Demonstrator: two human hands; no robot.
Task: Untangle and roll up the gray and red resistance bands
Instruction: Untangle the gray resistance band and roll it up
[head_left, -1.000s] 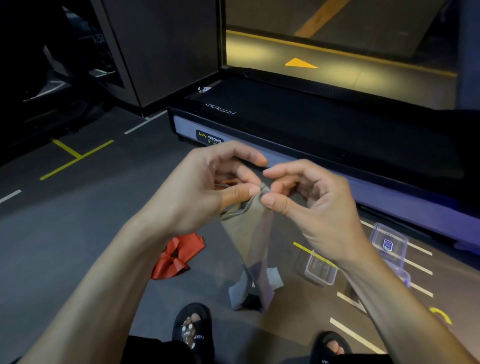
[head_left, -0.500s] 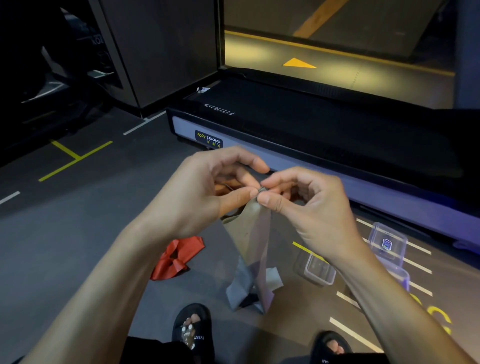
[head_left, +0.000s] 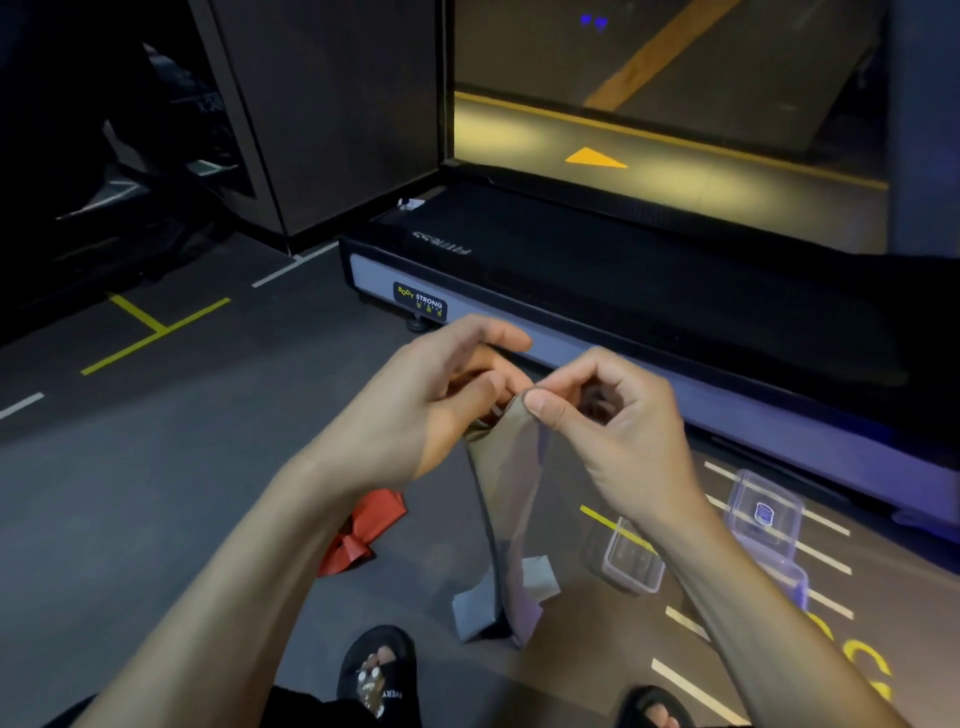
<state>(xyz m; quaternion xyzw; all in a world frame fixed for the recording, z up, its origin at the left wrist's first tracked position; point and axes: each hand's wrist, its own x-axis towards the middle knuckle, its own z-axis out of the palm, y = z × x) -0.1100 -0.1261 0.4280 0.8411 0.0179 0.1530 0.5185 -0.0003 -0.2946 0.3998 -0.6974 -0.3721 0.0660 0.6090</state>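
Note:
The gray resistance band hangs from my two hands down to the floor, where its lower end lies folded by my feet. My left hand pinches its top end from the left between thumb and fingers. My right hand pinches the same top edge from the right, thumb on the near side, touching the left hand's fingertips. The red resistance band lies crumpled on the dark floor to the left, partly hidden behind my left forearm.
A treadmill base runs across just beyond my hands. Two clear plastic containers sit on the floor at the right among white and yellow floor lines. My sandalled feet are at the bottom edge.
My hands have drawn closer at the band's top end, the right thumb and fingers closing over the edge. The hanging gray band has narrowed and straightened a little.

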